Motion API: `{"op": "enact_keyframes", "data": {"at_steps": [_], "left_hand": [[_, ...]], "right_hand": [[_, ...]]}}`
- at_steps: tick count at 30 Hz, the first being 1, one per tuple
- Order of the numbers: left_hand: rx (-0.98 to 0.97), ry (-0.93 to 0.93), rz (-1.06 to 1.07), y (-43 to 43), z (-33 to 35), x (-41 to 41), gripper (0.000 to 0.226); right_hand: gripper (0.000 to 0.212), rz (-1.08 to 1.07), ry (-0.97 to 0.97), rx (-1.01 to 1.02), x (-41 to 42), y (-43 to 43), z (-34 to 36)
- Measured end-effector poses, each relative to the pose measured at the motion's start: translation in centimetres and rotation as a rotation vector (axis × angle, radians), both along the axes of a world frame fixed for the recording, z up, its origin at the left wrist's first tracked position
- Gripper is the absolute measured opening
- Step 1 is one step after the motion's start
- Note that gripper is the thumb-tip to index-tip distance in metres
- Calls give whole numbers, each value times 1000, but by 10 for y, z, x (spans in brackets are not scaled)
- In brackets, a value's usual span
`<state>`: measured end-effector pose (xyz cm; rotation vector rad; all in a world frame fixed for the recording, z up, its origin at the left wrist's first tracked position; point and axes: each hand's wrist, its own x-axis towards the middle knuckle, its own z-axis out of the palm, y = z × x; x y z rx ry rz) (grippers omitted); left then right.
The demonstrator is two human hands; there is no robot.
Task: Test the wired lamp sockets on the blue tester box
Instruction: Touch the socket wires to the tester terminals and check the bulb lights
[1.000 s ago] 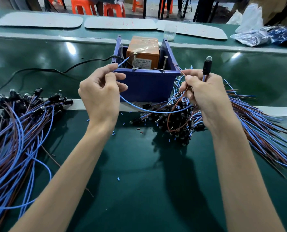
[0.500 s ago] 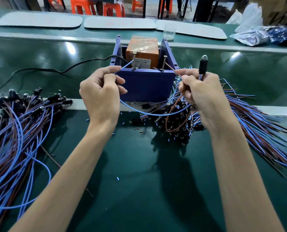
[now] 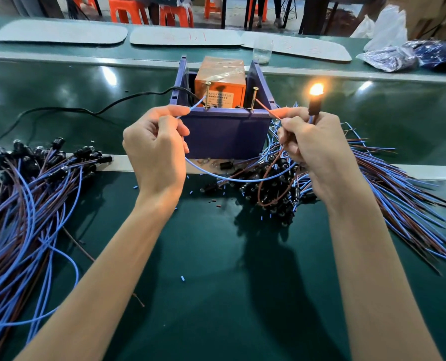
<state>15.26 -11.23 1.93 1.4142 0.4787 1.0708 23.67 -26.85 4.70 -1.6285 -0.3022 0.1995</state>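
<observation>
Green mat lane between wire heaps; left hand tight on blue lead, right hand on lit socket.

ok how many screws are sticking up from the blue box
2. The left screw stands at the front edge of the blue tester box, met by the blue wire; the right screw stands beside it, met by the brown wire. Others could hide inside.

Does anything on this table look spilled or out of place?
Yes. Small blue and brown wire scraps lie scattered on the green mat, like cutting waste. One black socket lies alone in front of the blue tester box.
</observation>
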Motion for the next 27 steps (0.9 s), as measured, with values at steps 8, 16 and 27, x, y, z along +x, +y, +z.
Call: {"op": "enact_keyframes", "data": {"at_steps": [8, 16, 27], "left_hand": [[22, 43, 14, 2, -1, 0, 31], [39, 220, -33, 20, 2, -1, 22], [211, 767, -98, 75, -5, -12, 25]], "right_hand": [[24, -6, 68, 3, 1, -1, 2], [55, -2, 6, -318, 5, -10, 12], [50, 176, 41, 127, -5, -25, 23]]}}
